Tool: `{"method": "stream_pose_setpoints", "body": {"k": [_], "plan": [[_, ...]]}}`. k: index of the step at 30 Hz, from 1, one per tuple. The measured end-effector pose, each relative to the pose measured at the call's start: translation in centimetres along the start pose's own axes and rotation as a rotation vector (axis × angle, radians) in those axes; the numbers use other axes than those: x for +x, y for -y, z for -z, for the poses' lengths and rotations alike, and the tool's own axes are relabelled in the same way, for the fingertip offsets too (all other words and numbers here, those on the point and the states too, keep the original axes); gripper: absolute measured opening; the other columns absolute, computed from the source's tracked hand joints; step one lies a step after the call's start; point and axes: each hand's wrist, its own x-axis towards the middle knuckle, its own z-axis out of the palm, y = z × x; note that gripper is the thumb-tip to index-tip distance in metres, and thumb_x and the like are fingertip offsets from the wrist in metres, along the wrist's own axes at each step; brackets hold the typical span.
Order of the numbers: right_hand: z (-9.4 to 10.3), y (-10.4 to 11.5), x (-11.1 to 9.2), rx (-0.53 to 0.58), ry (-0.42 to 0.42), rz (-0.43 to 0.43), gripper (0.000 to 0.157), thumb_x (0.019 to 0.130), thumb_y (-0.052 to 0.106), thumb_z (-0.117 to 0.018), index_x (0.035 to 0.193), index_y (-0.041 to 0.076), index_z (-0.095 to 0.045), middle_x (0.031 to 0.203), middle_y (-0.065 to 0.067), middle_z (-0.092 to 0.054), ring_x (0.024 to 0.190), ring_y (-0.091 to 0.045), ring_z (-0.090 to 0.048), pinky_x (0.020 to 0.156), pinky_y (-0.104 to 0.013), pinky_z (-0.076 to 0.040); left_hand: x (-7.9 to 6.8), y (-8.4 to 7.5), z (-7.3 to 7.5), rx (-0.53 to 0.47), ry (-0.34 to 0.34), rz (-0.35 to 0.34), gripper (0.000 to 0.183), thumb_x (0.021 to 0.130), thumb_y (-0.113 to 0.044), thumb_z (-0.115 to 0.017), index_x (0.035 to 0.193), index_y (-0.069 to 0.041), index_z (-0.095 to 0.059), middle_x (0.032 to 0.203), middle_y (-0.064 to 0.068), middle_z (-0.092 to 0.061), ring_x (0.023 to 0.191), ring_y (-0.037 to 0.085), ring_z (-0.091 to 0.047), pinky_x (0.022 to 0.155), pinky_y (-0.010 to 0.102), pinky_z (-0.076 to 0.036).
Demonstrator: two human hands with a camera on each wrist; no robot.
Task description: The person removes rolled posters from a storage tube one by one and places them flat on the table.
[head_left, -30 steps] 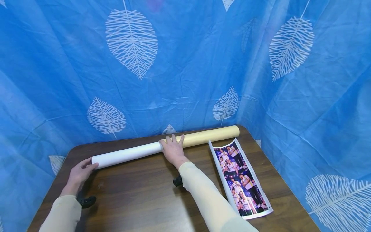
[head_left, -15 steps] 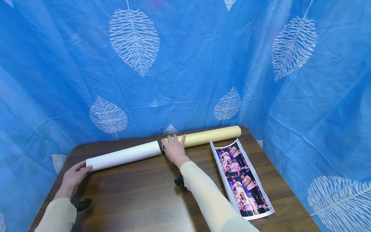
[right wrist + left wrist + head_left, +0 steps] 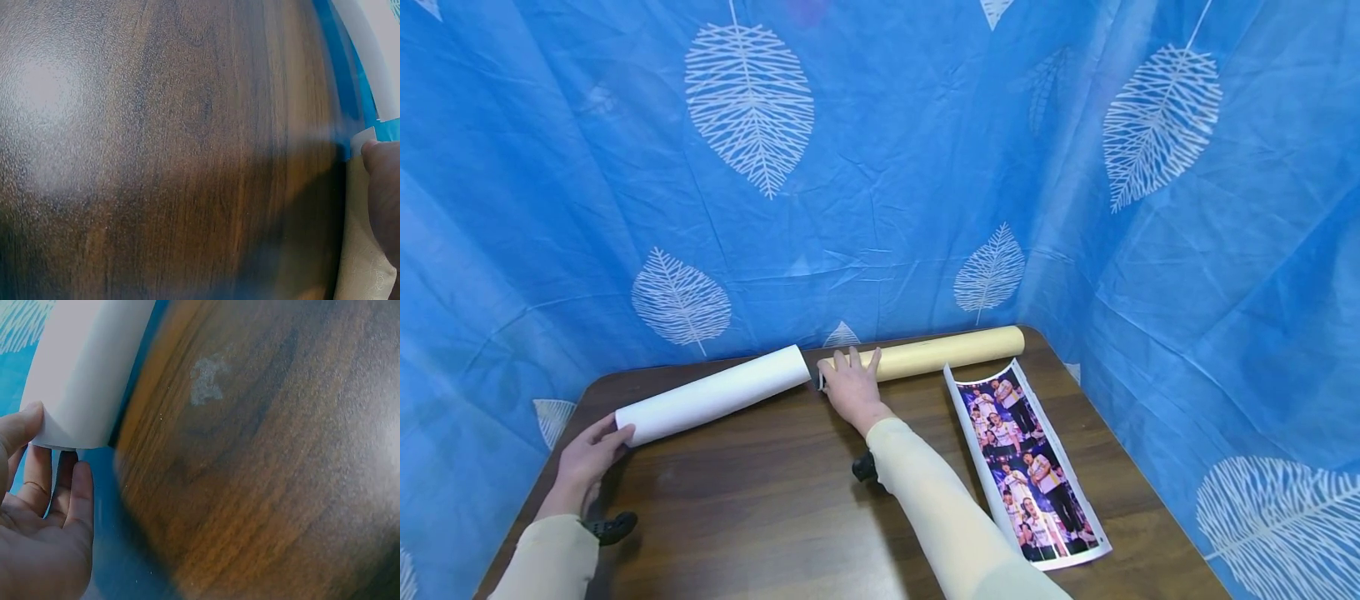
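Yellow tube [image 3: 951, 352] under the right hand [image 3: 853, 390] bears faint, illegible marks [image 3: 379, 279].

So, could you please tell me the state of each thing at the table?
Yellow tube: lying on its side, gripped by the right hand.
White roll: rolled up, held at one end by the left hand, apart from the tube.
Printed sheet: picture side up, one long edge curled.

The person's left hand [image 3: 586, 458] and right hand [image 3: 853, 388], bare. Left sleeve [image 3: 550, 560], plain cream; right sleeve [image 3: 940, 500], cream, turning pale grey-green at its near end. Left black fitting [image 3: 614, 528] and right black fitting [image 3: 863, 467], rounded, at the wrists.
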Motion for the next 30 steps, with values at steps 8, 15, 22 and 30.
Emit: {"method": "stream_pose_setpoints", "body": {"k": [8,15,22,30], "plan": [[0.6,-0.1,0.0,-0.010,0.041,0.002,0.051,0.100,0.048,-0.063,0.148,0.038,-0.047,0.155,-0.003,-0.046,0.148,-0.035,-0.033,0.112,-0.077,-0.016,0.0,-0.7,-0.4,-0.133,-0.024,0.012,0.083,0.101,-0.049,-0.059,0.164,-0.017,-0.015,0.169,0.019,-0.009,0.149,0.043,-0.027,0.117,0.057,-0.027],[1.2,-0.4,0.1,0.022,0.092,-0.003,0.072,0.102,0.053,-0.056,0.163,0.034,-0.024,0.165,-0.004,-0.033,0.152,-0.034,-0.025,0.115,-0.074,-0.010,0.0,-1.7,-0.9,-0.197,-0.038,0.001,0.077,0.103,-0.043,-0.058,0.164,-0.018,-0.018,0.170,0.015,-0.014,0.150,0.038,-0.026,0.118,0.051,-0.029],[1.7,-0.9,-0.1,0.108,0.055,-0.024,0.079,0.100,0.052,-0.060,0.164,0.026,-0.023,0.166,-0.007,-0.030,0.153,-0.036,-0.021,0.118,-0.068,-0.003,-0.5,-2.6,-1.1,-0.255,-0.040,-0.005,0.079,0.101,-0.047,-0.061,0.164,-0.020,-0.022,0.170,0.012,-0.014,0.151,0.035,-0.025,0.120,0.049,-0.025],[3.4,-2.2,-0.5,0.240,-0.107,-0.049,0.098,0.093,0.030,-0.071,0.166,0.015,-0.007,0.169,-0.015,-0.014,0.153,-0.040,-0.018,0.121,-0.063,-0.006,-1.6,-3.9,-1.0,-0.323,-0.026,-0.047,0.076,0.100,-0.045,-0.063,0.163,-0.025,-0.027,0.170,0.008,-0.017,0.152,0.032,-0.024,0.122,0.047,-0.021]]}}
